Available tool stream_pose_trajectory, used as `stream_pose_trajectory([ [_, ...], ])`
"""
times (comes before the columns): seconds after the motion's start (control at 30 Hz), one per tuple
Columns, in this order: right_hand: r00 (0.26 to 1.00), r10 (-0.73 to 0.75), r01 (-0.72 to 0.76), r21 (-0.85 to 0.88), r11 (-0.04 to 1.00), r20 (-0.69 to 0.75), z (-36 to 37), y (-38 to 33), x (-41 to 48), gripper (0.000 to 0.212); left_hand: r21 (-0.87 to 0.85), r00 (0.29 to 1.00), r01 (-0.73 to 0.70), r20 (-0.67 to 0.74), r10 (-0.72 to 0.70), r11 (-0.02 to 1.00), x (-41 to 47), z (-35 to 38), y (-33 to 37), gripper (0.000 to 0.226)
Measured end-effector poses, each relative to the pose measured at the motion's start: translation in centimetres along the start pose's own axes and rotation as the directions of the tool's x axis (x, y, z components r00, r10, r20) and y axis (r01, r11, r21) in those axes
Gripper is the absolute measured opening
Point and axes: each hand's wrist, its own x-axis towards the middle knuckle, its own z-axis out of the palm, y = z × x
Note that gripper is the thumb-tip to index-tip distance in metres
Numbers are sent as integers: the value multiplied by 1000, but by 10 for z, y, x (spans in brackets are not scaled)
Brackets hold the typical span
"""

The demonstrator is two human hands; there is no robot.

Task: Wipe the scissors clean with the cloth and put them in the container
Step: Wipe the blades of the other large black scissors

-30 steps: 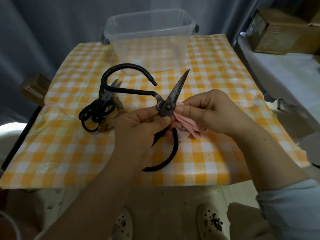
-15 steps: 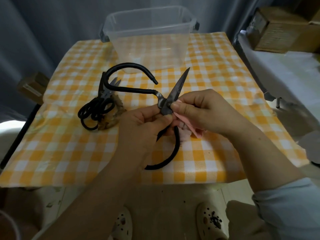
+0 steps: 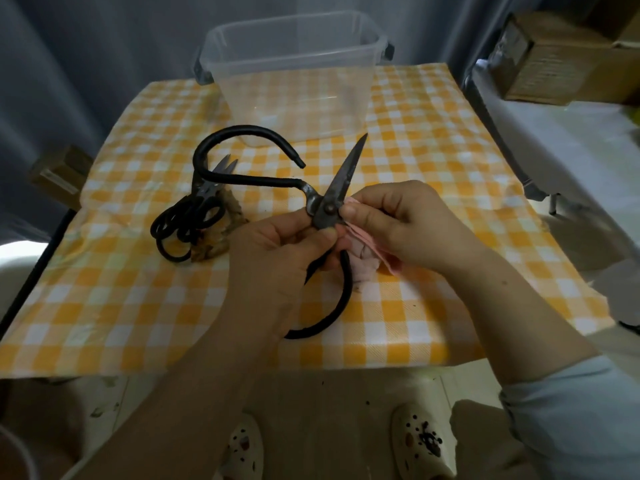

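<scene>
Large black scissors (image 3: 341, 178) with wide looped handles are spread open above the checked table (image 3: 433, 161). My left hand (image 3: 277, 247) pinches them just below the pivot. My right hand (image 3: 401, 223) grips a pink cloth (image 3: 363, 261) and presses it against the blade base beside the pivot. One blade points up toward the clear plastic container (image 3: 294, 74) at the back of the table; the other blade is hidden behind my left hand.
A pile of smaller black scissors (image 3: 194, 216) lies on a brownish rag at the left. A cardboard box (image 3: 561, 57) stands on a white surface at the right. My feet in pale clogs show below the table's front edge.
My right hand with the cloth has slid slightly along the blade near the pivot. The scissors stay held in almost the same pose.
</scene>
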Motion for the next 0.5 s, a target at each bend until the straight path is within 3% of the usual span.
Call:
stream_pose_trajectory([
  [0.2, 971, -57, 13, -184, 983, -234, 18, -1, 3, 46, -3, 1000, 12, -24, -12, 1000, -1, 2, 1, 27],
  [0.27, 983, -26, -20, -249, 968, -181, 15, -4, 5, 47, -41, 998, 51, -25, -52, 998, 0, 1, 2, 29],
  [0.33, 1000, 14, -16, -191, 981, -9, 8, -6, 4, 42, -66, 997, 67, -25, -69, 996, 1, -1, 2, 27],
  [0.4, 996, -43, 58, -190, 980, 79, 5, -5, 3, 37, -68, 997, 64, -35, -67, 996, 2, -3, 1, 24],
  [0.5, 972, -230, 195, -395, 898, -42, 10, 6, 7, 35, -44, 999, 37, -36, -39, 998, 0, -1, 0, 27],
])
